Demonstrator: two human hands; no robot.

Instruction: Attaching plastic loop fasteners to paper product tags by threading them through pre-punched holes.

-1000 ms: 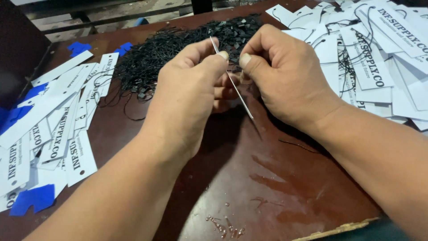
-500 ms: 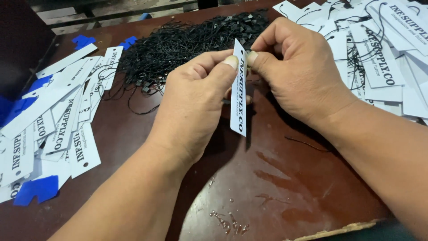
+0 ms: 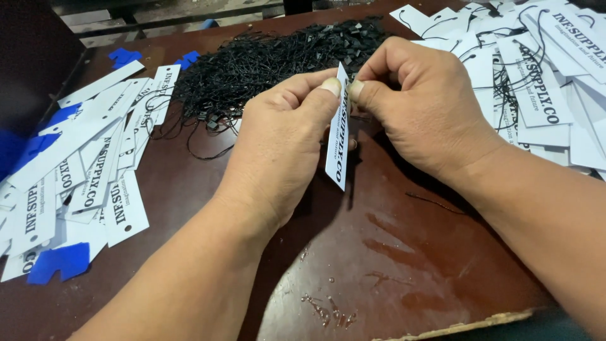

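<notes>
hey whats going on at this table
A person is working with both bare hands over a dark red-brown table. The left hand and right hand pinch the top end of one white paper tag between thumbs and fingers, so it hangs edge-on between them. Behind the hands lies a heap of black string loops. A pile of white tags sits on the left, and tags with strings attached lie on the right.

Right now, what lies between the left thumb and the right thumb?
In the head view, the top of a white paper tag is pinched between them; the tag hangs down over the brown table.
</notes>
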